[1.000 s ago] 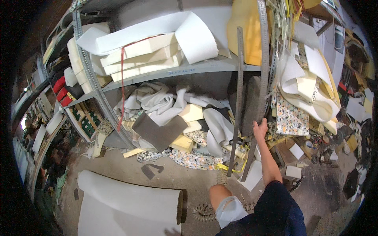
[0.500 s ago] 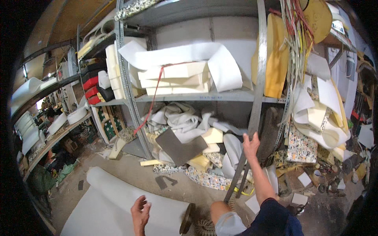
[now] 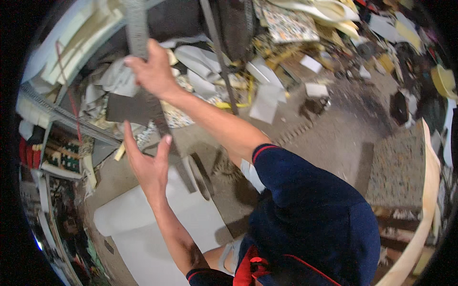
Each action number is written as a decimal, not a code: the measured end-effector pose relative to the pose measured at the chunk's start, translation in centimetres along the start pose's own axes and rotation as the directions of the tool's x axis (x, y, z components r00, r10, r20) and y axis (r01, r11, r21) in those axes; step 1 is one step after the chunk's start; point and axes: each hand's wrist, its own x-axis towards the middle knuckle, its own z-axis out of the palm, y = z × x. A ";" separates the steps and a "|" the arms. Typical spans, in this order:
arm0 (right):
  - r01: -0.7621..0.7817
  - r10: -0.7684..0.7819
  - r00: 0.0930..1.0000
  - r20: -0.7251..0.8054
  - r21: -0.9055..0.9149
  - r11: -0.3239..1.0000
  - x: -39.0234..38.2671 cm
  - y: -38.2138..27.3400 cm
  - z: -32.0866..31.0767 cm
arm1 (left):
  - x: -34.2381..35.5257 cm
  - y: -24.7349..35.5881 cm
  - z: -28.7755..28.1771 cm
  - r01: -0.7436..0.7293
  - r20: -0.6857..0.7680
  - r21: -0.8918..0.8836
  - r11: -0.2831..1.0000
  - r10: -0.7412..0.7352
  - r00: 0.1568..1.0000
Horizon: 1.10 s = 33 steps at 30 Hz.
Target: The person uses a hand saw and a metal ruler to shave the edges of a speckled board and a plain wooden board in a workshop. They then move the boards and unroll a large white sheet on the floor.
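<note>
My right hand (image 3: 157, 76) is closed round a long flat grey metal bar (image 3: 138, 31). The bar slants from the upper left, and its lower end hangs over a white sheet roll (image 3: 143, 229) on the floor. My left hand (image 3: 149, 169) is open, thumb and fingers spread, just left of the bar below my right hand. It appears to hold nothing. Past the left fingertips is a dark grey flat piece (image 3: 126, 109) on the scrap heap.
A second narrow metal bar (image 3: 218, 52) leans upright near the shelf. Foam scraps and grey sheets (image 3: 198, 71) pile under the metal shelving (image 3: 71, 117). White offcuts (image 3: 267, 102) and a coiled hose (image 3: 296, 133) lie on the floor. A speckled foam slab (image 3: 396, 167) is at right.
The view has swung right and down. My right hand has lifted the flat bar away from the shelf. My left hand has risen from over the roll to beside the bar.
</note>
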 end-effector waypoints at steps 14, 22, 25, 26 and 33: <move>-0.201 0.187 0.979 0.075 0.299 0.933 -2.0 -13.4 7.7 | -16.6 -8.1 -15.8 0.511 0.042 0.050 0.858 -0.513 0.857; -0.566 0.506 0.777 0.374 0.062 0.822 -16.0 -12.6 3.0 | -20.4 -10.1 -20.9 0.237 0.168 0.080 0.968 -0.248 0.954; -0.792 0.735 0.552 0.394 -0.027 0.609 -22.6 -11.6 3.6 | -18.3 -7.7 -17.6 0.225 0.229 -0.143 0.964 -0.189 0.955; -0.814 0.797 0.485 0.359 -0.149 0.562 -24.5 -11.2 4.0 | -17.8 -7.0 -17.0 0.163 0.219 -0.169 0.972 -0.124 0.968; -0.734 0.739 0.451 0.501 -0.263 0.626 -26.5 -10.2 1.7 | -18.9 -3.7 -14.6 0.264 0.202 -0.057 0.963 -0.248 0.947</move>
